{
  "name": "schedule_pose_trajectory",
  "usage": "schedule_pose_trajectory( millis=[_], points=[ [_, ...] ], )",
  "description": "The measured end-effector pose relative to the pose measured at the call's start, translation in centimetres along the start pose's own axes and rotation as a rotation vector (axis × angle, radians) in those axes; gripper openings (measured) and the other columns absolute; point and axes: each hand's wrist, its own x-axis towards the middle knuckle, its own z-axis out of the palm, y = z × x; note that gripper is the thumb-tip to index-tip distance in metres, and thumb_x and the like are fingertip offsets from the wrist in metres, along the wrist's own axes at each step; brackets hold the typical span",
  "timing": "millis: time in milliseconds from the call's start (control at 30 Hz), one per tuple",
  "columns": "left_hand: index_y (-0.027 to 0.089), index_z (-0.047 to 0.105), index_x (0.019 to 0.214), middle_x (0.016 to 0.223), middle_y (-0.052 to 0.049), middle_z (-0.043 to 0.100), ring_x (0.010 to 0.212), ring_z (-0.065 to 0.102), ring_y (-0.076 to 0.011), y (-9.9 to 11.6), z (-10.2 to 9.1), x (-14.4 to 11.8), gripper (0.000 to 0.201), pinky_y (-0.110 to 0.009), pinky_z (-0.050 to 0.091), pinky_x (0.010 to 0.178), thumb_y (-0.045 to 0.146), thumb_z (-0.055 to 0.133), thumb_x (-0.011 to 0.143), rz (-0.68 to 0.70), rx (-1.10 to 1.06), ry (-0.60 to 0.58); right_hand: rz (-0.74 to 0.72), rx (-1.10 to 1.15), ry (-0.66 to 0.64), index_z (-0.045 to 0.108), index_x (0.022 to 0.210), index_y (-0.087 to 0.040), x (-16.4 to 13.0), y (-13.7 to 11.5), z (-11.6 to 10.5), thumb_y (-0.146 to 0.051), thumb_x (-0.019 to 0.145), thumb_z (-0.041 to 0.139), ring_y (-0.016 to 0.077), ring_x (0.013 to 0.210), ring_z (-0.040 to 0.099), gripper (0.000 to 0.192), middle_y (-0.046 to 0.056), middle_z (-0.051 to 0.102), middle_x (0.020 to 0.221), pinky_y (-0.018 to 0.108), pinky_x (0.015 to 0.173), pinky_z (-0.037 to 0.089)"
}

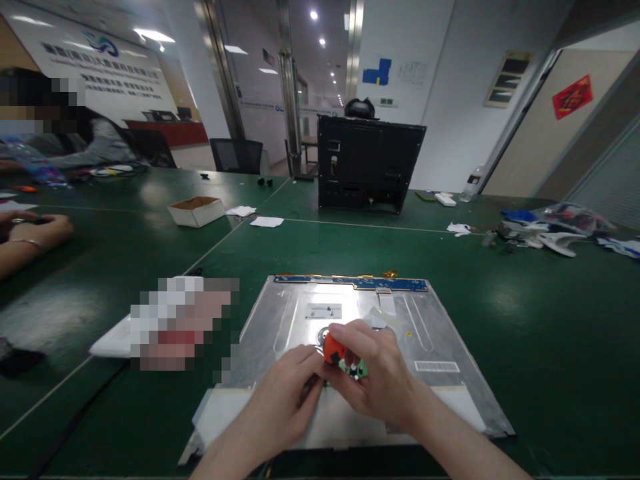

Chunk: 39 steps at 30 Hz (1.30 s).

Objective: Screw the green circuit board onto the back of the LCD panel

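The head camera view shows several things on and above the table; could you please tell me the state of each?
Right hand: closed around the orange tool handle
Left hand: curled beside it, grip hidden
Orange tool handle: held
Metal panel: lying flat on the green table
Blue circuit strip: along the panel's far edge
White box: open-topped
Black monitor-like unit: upright
Ceiling light: lit

Near the green table's [560,320] near edge lies a flat, silver metal panel [440,333] with a long blue circuit board [320,283] along its far side. Above it, the right hand [377,363] grips a rounded orange-and-black handle [333,349]; the left hand [287,390] is close beside, its grip hard to make out. A black rectangular casing [367,163] stands toward the far edge.
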Motion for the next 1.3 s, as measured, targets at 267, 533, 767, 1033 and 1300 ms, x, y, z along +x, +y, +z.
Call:
schedule_pose_trajectory(
  millis=[267,533,767,1033,1300],
  points=[
    [0.020,0.051,0.078,0.089,-0.005,0.063,0.083,0.058,-0.0198,0.04,0.03,0.05,0.017,-0.031,0.045,0.073,0.006,0.042,0.083,-0.023,-0.004,-0.021,-0.010,-0.028,-0.007,0.036,0.134,-0.021,-0.06,-0.22,-0.01,-0.022,0.091,0.050,0.0137,0.062,0.054,0.046,0.002,0.064,0.084,0.026,0.049,0.039],
    [0.019,0.053,0.082,0.087,-0.005,0.062,0.080,0.058,-0.0193,0.05,-0.02,-0.03,0.018,-0.031,0.046,0.072,0.006,0.041,0.083,-0.028,0.007,-0.025,0.001,-0.015,-0.024,0.035,0.135,-0.017,-0.01,-0.22,-0.09,-0.019,0.088,0.049,0.0137,0.064,0.058,0.049,0.004,0.066,0.087,0.026,0.051,0.044],
    [0.019,0.055,0.081,0.083,-0.005,0.063,0.078,0.058,-0.0202,0.46,-0.34,0.28,0.018,-0.030,0.046,0.068,0.007,0.041,0.082,-0.047,0.027,-0.031,-0.021,-0.029,0.011,0.029,0.138,-0.013,0.08,-0.32,-0.23,-0.017,0.085,0.047,0.0166,0.071,0.064,0.056,0.008,0.068,0.092,0.026,0.052,0.049],
    [0.019,0.053,0.081,0.085,-0.005,0.061,0.080,0.057,-0.0203,0.31,-0.19,0.15,0.019,-0.030,0.045,0.069,0.006,0.040,0.081,-0.046,0.009,-0.033,-0.025,0.010,0.046,0.032,0.134,-0.017,0.01,-0.24,-0.07,-0.020,0.087,0.053,0.0164,0.075,0.065,0.052,0.008,0.068,0.097,0.027,0.056,0.050],
    [0.019,0.053,0.082,0.085,-0.005,0.062,0.079,0.058,-0.0197,0.05,0.07,0.01,0.018,-0.031,0.046,0.070,0.006,0.041,0.082,-0.039,0.007,-0.008,-0.009,0.006,0.028,0.035,0.133,-0.021,-0.09,0.12,0.05,-0.022,0.087,0.058,0.0162,0.076,0.063,0.052,0.005,0.067,0.094,0.027,0.056,0.048]
  ],
)
